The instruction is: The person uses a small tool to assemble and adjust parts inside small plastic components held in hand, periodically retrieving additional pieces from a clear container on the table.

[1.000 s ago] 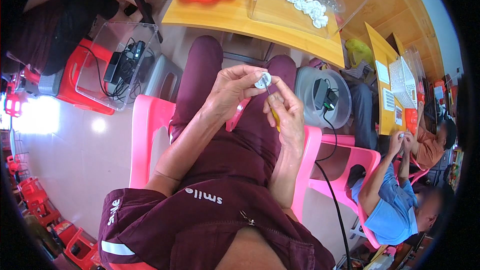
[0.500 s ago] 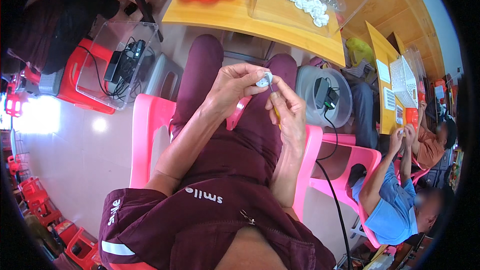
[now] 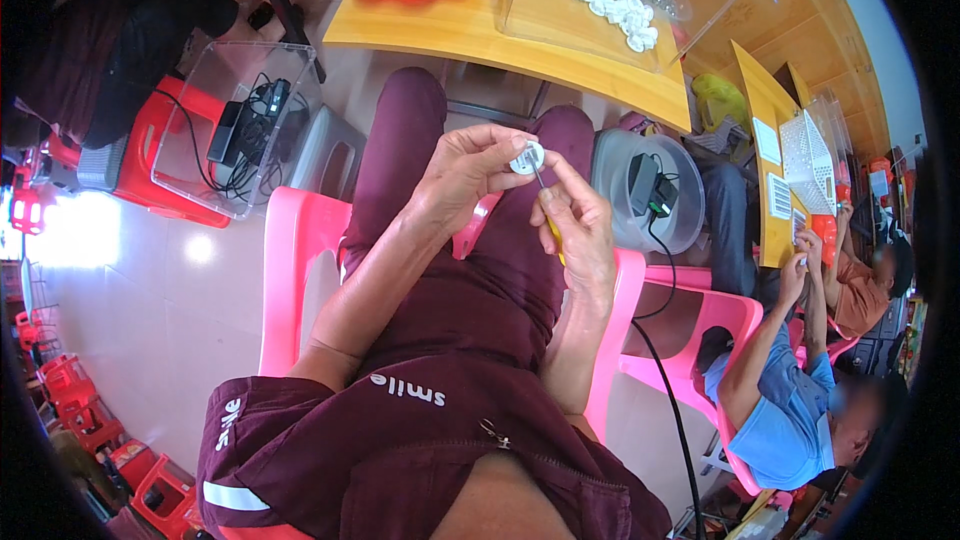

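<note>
Two hands meet above the maroon lap. The left hand [image 3: 465, 175] pinches a small white disc [image 3: 527, 156], its flat face toward the camera. The right hand [image 3: 578, 225] is closed on a thin tool [image 3: 540, 178] slanting up to the disc; its handle is mostly hidden.

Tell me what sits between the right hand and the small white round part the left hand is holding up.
Head view: a thin metal tool shaft spans that gap, running from the right hand up to the white round part pinched by the left hand.

The hands have shifted the small white disc [image 3: 527, 157] slightly lower.
</note>
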Motion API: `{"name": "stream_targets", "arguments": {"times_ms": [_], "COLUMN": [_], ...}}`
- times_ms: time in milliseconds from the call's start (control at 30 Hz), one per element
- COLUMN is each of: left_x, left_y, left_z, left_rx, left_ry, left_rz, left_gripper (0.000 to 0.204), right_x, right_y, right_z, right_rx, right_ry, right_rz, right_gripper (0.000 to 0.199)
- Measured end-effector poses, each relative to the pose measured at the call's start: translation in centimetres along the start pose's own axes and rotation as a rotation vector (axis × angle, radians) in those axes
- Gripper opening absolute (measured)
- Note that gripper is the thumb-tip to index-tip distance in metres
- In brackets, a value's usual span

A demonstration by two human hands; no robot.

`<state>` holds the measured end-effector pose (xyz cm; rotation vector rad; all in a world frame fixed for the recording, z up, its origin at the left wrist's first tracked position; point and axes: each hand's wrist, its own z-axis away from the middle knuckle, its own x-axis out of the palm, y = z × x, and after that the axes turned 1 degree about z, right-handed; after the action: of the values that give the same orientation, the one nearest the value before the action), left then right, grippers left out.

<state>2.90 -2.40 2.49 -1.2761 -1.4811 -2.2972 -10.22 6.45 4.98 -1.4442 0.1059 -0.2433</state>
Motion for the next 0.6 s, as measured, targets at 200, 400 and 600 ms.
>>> {"name": "stream_targets", "arguments": {"times_ms": [200, 400, 600], "left_x": [-0.08, 0.24, 0.20], "left_y": [0.08, 0.18, -0.64], "left_z": [-0.03, -0.01, 0.17], "left_rx": [0.006, 0.023, 0.061], "left_ry": [0.010, 0.020, 0.005], "left_rz": [-0.045, -0.094, -0.115], "left_gripper": [0.014, 0.014, 0.015], "right_x": [0.34, 0.38, 0.56], "right_y": [-0.07, -0.13, 0.51], "right_z": [-0.10, -0.05, -0.14], "right_rx": [0.004, 0.003, -0.016], "right_ry": [0.005, 0.017, 0.051], "right_rz": [0.023, 0.009, 0.020], "right_gripper": [0.038, 0.037, 0.036]}}
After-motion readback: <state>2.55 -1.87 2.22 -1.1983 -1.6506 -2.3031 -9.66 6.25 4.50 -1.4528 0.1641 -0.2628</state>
